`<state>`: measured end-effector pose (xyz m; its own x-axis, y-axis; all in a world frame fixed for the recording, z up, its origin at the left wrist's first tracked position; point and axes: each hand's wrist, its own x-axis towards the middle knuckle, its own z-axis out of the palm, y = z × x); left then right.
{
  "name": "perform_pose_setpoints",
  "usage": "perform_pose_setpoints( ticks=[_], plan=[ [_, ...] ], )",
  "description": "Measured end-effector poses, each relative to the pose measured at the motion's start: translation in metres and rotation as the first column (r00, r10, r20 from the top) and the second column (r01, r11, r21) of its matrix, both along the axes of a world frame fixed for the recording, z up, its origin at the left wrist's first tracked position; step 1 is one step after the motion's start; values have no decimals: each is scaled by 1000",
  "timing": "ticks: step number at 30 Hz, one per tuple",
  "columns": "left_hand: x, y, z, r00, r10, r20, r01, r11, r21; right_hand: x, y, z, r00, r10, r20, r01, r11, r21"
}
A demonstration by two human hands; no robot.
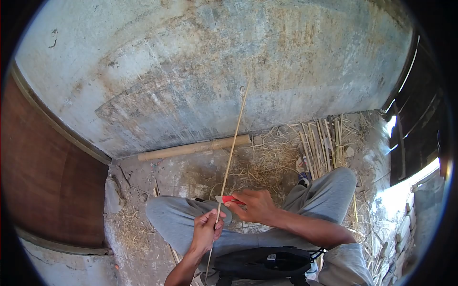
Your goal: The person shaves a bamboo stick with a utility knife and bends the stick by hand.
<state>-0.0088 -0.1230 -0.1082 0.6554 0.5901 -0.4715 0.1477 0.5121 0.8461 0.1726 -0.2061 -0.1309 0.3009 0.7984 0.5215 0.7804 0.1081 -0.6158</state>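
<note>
A long, thin bamboo strip (234, 143) runs slantwise from my lap up toward the wall. My left hand (206, 230) is closed around its lower part, with the fingers curled over it. My right hand (256, 206) grips a red-handled knife (228, 199), whose short pale blade meets the strip just above my left fingers. Below the hands, a black bag (267, 264) lies across my lap, between grey-trousered legs.
Against the stained wall (200, 76) lies a thick bamboo pole (191, 150). Split bamboo strips (322, 145) are piled beyond my right knee. Curly shavings (267, 167) cover much of the floor. A brown panel (52, 176) stands at the left.
</note>
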Motion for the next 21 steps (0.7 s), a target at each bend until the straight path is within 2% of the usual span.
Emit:
perform_pose_setpoints(
  ticks=[3,5,7,11,16,21],
  plan=[
    [-4,-4,-2,1000,-1,-8,2,1000,10,9,5,-1,999,9,-40,-9,1000,1],
    [-9,-11,0,998,-45,-51,46,999,5,26,13,3,978,-159,-133,176,976,128],
    [-21,-18,0,994,-82,-72,82,997,0,59,11,19,932,-340,-125,331,940,-88],
    [-40,-20,-3,982,-132,-138,137,990,29,75,6,28,918,-363,-158,357,932,-64],
    [-61,-16,0,980,-156,-121,158,987,11,66,8,25,932,-337,-133,338,941,-15],
    [-85,-18,0,978,-171,-124,172,985,1,69,7,28,920,-356,-166,354,934,-42]
  ],
)
